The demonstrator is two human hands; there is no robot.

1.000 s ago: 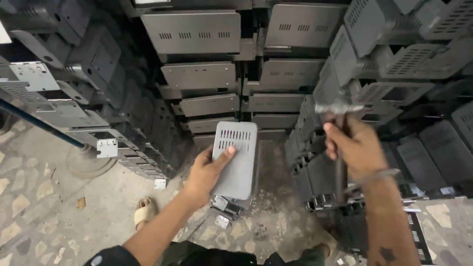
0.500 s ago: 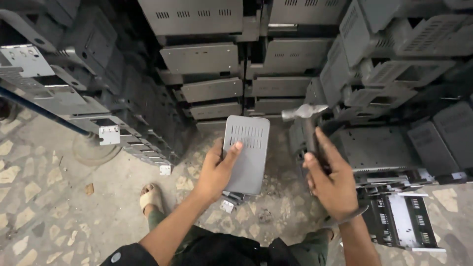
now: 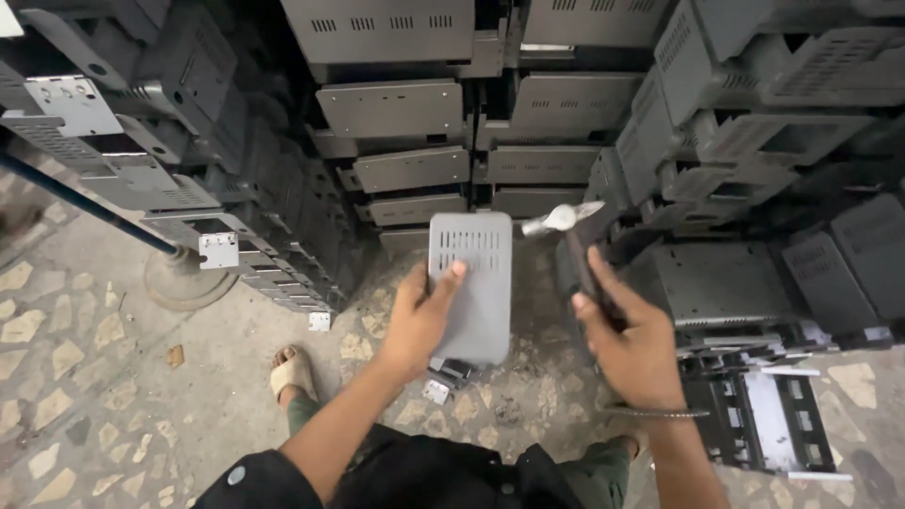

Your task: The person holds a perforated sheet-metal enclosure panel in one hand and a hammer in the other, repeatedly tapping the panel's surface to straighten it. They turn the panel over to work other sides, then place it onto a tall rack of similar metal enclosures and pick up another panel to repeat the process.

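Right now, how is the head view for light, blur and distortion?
Head view: soft, even daylight, no glare or hard shadows; the gaps between the stacked metal cases go dark. The hammer in the right hand is slightly smeared, while the grey panel under the left hand stays sharp. The wide lens bends the stacks outward near the edges.

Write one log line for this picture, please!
left hand: holds grey case upright | right hand: grips hammer | around: stacked cases

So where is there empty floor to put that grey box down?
Bare stone floor lies left of the sandalled foot, below the round pole base. It is crowded ahead and right: stacked grey casings, scraps beneath the grey box.
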